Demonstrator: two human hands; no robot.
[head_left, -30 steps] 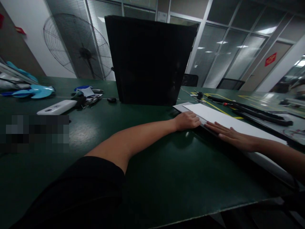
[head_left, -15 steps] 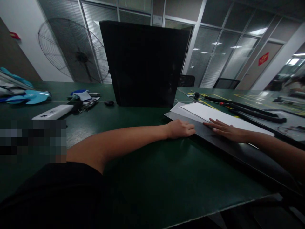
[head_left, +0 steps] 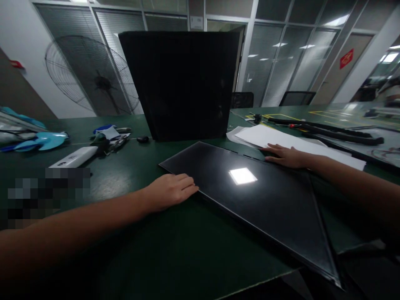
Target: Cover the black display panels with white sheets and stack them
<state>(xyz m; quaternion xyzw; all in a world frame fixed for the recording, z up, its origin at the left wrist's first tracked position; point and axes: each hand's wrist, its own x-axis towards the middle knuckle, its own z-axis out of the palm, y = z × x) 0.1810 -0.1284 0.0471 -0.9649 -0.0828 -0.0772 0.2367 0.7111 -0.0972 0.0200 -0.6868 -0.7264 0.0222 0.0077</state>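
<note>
A thin, flat black screen panel (head_left: 250, 204) with a glossy face lies slantwise on the green table, a bright square reflection on it. My left hand (head_left: 173, 191) is closed on its near-left edge, the fingertips at the rim. My right hand (head_left: 286, 156) is open, palm down with fingers stretched out. It lies at the panel's far edge, its fingertips by the border of the white sheets (head_left: 278, 139). The panel's near right corner juts out past the table edge.
A large upright black panel (head_left: 184, 87) stands at the back of the green table (head_left: 125, 254). To the left are a white device (head_left: 75, 157), a mouse (head_left: 143, 139) and blue fan blades (head_left: 43, 141). Long black strips (head_left: 340, 135) lie at the right. Behind stands a wire-caged fan (head_left: 103, 83).
The screen panel has slid left, out from beneath the white sheets, baring its glossy face. My left hand has moved left and nearer with its edge; my right hand has shifted slightly away from me.
</note>
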